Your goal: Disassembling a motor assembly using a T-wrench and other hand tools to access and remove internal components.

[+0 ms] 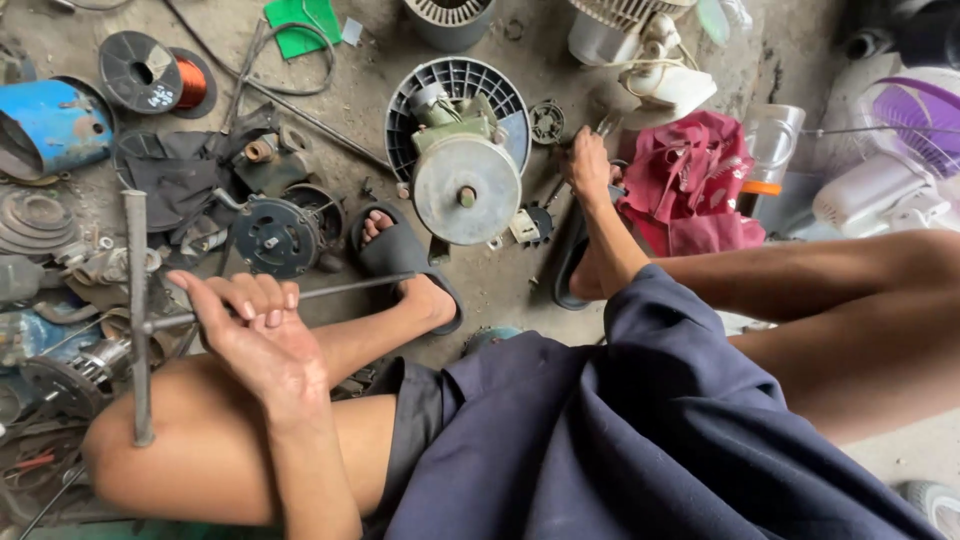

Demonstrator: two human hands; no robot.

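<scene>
currently my left hand (262, 340) grip closed round cross wrench (140, 320) over knee; right hand (588, 165) pinching pliers (605, 125) beside fan motor (465, 180) on floor.

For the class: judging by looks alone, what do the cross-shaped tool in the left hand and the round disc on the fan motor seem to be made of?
Cross-shaped tool: likely steel, dull grey and bare, with thin straight rods; the left hand holds it. Round disc: probably metal with a matt, pale grey, scuffed face, though painted plastic cannot be excluded.

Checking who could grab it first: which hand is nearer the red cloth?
Right. The right hand reaches down just beside the red cloth; the left hand holds a cross-shaped metal tool far across.
</scene>
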